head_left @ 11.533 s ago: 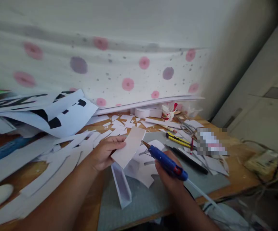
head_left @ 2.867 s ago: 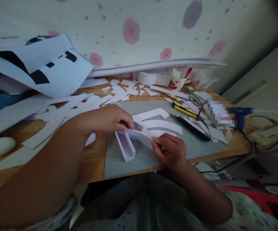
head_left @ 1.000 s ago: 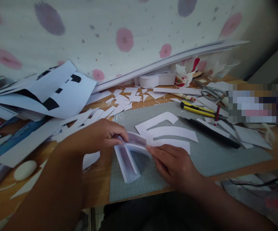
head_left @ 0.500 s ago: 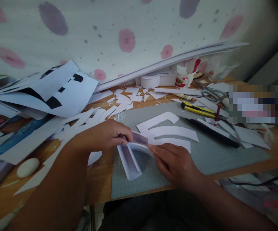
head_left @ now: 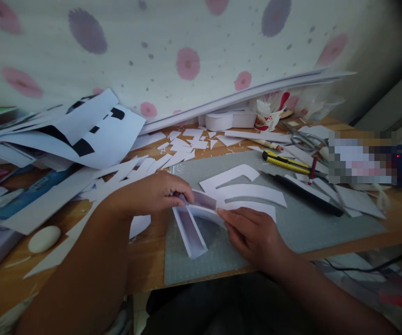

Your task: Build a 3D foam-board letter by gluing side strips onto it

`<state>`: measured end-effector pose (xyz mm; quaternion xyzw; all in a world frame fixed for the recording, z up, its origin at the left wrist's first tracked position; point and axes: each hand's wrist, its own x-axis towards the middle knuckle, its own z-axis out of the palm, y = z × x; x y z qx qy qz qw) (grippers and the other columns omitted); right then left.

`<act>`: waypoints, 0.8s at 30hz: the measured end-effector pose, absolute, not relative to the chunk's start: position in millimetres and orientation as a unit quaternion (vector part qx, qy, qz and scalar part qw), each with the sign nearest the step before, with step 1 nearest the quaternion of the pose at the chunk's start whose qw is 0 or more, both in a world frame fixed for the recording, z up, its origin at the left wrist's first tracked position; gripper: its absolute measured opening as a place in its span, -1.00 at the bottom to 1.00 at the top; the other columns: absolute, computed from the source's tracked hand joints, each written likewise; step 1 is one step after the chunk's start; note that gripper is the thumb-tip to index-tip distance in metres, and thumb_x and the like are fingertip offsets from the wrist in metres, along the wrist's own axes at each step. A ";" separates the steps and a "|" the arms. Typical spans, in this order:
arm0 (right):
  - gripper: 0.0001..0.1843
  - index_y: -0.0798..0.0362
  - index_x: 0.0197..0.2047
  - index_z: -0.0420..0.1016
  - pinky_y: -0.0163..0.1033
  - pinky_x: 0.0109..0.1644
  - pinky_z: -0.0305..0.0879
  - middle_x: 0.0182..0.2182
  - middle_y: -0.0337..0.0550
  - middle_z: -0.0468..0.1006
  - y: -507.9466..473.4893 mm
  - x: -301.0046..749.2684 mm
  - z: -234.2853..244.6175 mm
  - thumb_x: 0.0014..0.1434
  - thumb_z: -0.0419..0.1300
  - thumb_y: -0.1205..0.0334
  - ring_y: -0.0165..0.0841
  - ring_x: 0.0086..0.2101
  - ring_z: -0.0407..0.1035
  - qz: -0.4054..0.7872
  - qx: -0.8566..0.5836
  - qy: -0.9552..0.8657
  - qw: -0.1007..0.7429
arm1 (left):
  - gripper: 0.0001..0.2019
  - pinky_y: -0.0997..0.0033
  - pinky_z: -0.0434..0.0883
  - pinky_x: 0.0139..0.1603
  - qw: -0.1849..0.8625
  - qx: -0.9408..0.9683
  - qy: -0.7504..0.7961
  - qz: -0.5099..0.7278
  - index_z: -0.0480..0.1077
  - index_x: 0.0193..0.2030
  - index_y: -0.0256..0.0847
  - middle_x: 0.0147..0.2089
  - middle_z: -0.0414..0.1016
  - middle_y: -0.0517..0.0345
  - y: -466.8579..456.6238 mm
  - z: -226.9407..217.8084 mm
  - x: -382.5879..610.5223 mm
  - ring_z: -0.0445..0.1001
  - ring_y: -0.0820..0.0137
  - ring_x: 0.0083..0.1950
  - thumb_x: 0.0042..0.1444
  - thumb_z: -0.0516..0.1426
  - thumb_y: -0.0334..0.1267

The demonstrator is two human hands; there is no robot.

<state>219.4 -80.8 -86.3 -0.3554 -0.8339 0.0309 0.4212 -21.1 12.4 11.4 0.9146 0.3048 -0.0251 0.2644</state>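
Between my hands is a white foam-board channel piece, with thin upright walls and a curved side strip, resting on the grey-green cutting mat. My left hand pinches its upper left corner, thumb and fingers closed over the wall. At the right end, my right hand grips the curved strip between thumb and fingers. Just behind lies a flat white cut-out with curved arms. The fingertips hide parts of the channel's joints.
A yellow utility knife, a black-handled blade and scissors lie to the right. White scraps cover the back. A printed paper sheet and a white egg-shaped object are at left. A paper cup stands behind.
The camera view has shifted slightly, moving the scene a little to the right on the left side. Both hands keep their hold on the foam-board piece, almost unmoved against it.
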 end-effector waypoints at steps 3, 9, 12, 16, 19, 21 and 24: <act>-0.68 0.14 0.04 0.39 -0.24 -0.28 0.45 -0.23 -0.03 0.62 -80.3 219.2 -86.7 0.23 0.07 0.44 -0.33 -0.31 0.51 0.029 -0.355 -0.834 0.422 | -0.85 0.54 0.27 -0.15 0.257 0.916 0.308 -0.017 0.48 -0.17 -0.12 -0.15 0.48 0.20 13.7 10.7 -23.6 0.42 0.46 -0.17 0.17 0.10 -0.28; -0.63 0.11 0.08 0.38 -0.25 -0.28 0.44 -0.25 -0.05 0.61 -80.0 219.9 -88.3 0.21 0.07 0.45 -0.34 -0.32 0.49 0.035 -0.353 -0.836 0.418 | -0.91 0.51 0.26 -0.14 0.261 0.923 0.284 0.014 0.50 -0.28 -0.15 -0.23 0.41 0.19 13.3 6.6 -20.8 0.39 0.46 -0.19 0.14 0.14 -0.31; -0.60 0.07 0.09 0.38 -0.25 -0.30 0.44 -0.28 -0.07 0.61 -80.4 219.9 -87.8 0.19 0.06 0.48 -0.34 -0.34 0.49 0.038 -0.357 -0.836 0.415 | -0.92 0.51 0.25 -0.15 0.263 0.922 0.283 0.021 0.49 -0.32 -0.18 -0.26 0.41 0.20 13.2 6.5 -18.5 0.38 0.46 -0.21 0.14 0.14 -0.32; -0.61 0.09 0.08 0.39 -0.25 -0.29 0.45 -0.27 -0.07 0.62 -80.7 219.5 -86.1 0.20 0.06 0.47 -0.34 -0.34 0.49 0.034 -0.355 -0.835 0.419 | -0.92 0.51 0.25 -0.17 0.268 0.921 0.282 0.025 0.48 -0.34 -0.19 -0.29 0.40 0.21 12.8 6.9 -16.8 0.38 0.46 -0.21 0.13 0.15 -0.33; -0.62 0.10 0.08 0.39 -0.26 -0.28 0.46 -0.27 -0.05 0.62 -80.7 219.1 -85.2 0.21 0.05 0.47 -0.35 -0.33 0.49 0.034 -0.354 -0.835 0.420 | -0.91 0.50 0.26 -0.19 0.276 0.918 0.284 0.024 0.48 -0.34 -0.19 -0.29 0.40 0.20 11.8 6.8 -16.1 0.38 0.46 -0.22 0.13 0.14 -0.34; -0.60 0.08 0.10 0.38 -0.26 -0.28 0.46 -0.27 -0.06 0.62 -80.6 218.9 -85.1 0.20 0.05 0.47 -0.35 -0.33 0.49 0.034 -0.354 -0.835 0.421 | -0.91 0.50 0.26 -0.20 0.279 0.918 0.279 0.026 0.48 -0.32 -0.20 -0.29 0.40 0.19 11.3 6.8 -15.8 0.38 0.46 -0.23 0.14 0.13 -0.35; -0.59 0.06 0.11 0.36 -0.26 -0.28 0.46 -0.27 -0.07 0.62 -80.5 218.7 -85.5 0.20 0.05 0.47 -0.36 -0.33 0.50 0.034 -0.353 -0.834 0.423 | -0.90 0.50 0.26 -0.19 0.281 0.921 0.268 0.029 0.48 -0.29 -0.20 -0.26 0.41 0.19 11.0 7.4 -15.5 0.39 0.46 -0.21 0.14 0.12 -0.37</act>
